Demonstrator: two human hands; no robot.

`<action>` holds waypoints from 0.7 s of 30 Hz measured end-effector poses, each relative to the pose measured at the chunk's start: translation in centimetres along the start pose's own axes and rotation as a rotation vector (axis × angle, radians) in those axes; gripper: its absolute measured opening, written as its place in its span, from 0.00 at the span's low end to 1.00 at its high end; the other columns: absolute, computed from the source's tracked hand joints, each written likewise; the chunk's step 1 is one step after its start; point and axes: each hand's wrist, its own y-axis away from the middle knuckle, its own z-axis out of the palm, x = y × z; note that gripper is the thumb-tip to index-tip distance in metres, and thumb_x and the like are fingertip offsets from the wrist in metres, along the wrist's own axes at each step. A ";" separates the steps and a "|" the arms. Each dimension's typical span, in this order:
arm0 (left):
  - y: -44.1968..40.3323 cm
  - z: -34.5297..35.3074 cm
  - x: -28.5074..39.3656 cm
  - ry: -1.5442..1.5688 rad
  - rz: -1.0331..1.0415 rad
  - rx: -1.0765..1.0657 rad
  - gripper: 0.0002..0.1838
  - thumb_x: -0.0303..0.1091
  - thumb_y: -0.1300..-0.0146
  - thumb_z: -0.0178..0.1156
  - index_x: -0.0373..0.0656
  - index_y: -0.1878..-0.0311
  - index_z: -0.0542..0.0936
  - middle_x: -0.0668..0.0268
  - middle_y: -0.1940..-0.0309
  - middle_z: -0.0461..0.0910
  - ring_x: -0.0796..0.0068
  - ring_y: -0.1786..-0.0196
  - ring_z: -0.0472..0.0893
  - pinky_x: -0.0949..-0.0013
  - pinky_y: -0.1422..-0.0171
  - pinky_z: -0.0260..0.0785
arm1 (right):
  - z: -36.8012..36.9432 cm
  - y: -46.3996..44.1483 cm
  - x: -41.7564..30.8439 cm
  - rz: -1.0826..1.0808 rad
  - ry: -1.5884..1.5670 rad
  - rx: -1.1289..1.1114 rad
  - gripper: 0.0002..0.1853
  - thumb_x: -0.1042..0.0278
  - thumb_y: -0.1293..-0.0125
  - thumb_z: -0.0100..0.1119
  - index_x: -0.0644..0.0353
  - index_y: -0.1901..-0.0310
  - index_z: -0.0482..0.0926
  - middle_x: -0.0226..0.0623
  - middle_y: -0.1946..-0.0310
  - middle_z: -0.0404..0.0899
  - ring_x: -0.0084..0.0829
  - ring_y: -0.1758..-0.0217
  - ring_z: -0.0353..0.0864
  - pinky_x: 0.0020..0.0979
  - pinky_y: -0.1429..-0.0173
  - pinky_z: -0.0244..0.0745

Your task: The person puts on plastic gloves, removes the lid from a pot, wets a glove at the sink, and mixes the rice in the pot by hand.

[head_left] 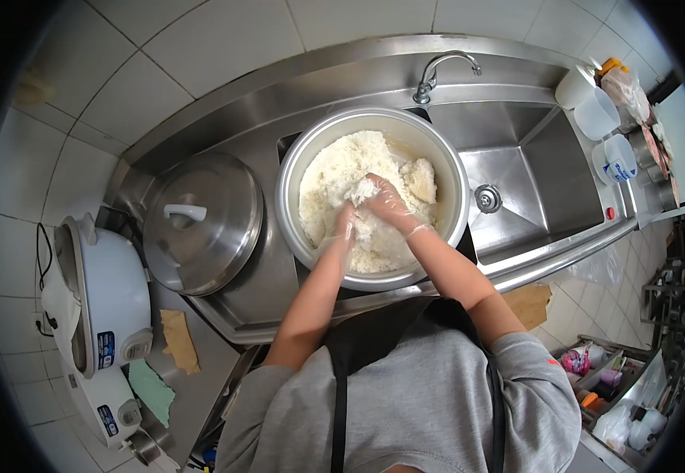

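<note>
A large round metal pot [289,225] rests over the sink's left part, holding white rice [328,169]. Both hands are inside it in clear plastic gloves. My right hand [387,203] is curled around a clump of rice near the pot's middle. Just left of it, my left hand [345,224] touches the same clump from below, its fingers partly hidden by rice and the crumpled glove. A bigger lump of rice [419,180] lies against the pot's right side.
A large metal lid [200,225] lies left of the pot. The faucet [429,79] and open sink basin [516,189] are to the right. White containers [596,115] line the right edge. Rice cookers [114,296] stand at far left, beside brown paper [179,340] and green cloth [152,390].
</note>
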 end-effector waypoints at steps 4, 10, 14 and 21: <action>0.5 -0.2 -0.1 -0.345 0.122 0.199 0.22 0.41 0.43 0.54 0.37 0.49 0.73 0.63 0.57 0.74 0.74 0.57 0.74 0.68 0.54 0.68 | -0.9 0.2 -0.6 0.127 -0.063 -0.018 0.34 0.64 0.55 0.67 0.71 0.46 0.69 0.49 0.56 0.77 0.37 0.55 0.78 0.28 0.49 0.71; 9.1 2.6 6.2 -0.689 0.212 0.049 0.40 0.42 0.44 0.56 0.36 0.33 0.50 0.55 0.49 0.71 0.65 0.47 0.71 0.67 0.42 0.63 | -2.2 -1.4 1.4 0.067 0.357 -0.162 0.41 0.56 0.58 0.70 0.69 0.43 0.66 0.53 0.48 0.71 0.44 0.48 0.74 0.33 0.43 0.68; 9.1 3.3 10.1 -1.259 0.023 0.050 0.53 0.51 0.53 0.62 0.41 0.31 0.41 0.41 0.37 0.55 0.54 0.34 0.60 0.67 0.33 0.53 | -4.5 1.3 -3.7 0.114 0.725 -0.538 0.57 0.44 0.64 0.71 0.63 0.34 0.53 0.60 0.36 0.53 0.49 0.33 0.55 0.38 0.34 0.57; 1.8 3.6 11.0 -1.766 0.233 0.261 0.51 0.61 0.56 0.61 0.48 0.31 0.52 0.47 0.34 0.52 0.50 0.30 0.48 0.60 0.28 0.43 | 2.9 6.1 -1.6 0.032 1.136 -0.402 0.55 0.28 0.60 0.59 0.36 0.31 0.45 0.52 0.30 0.34 0.61 0.29 0.31 0.66 0.37 0.44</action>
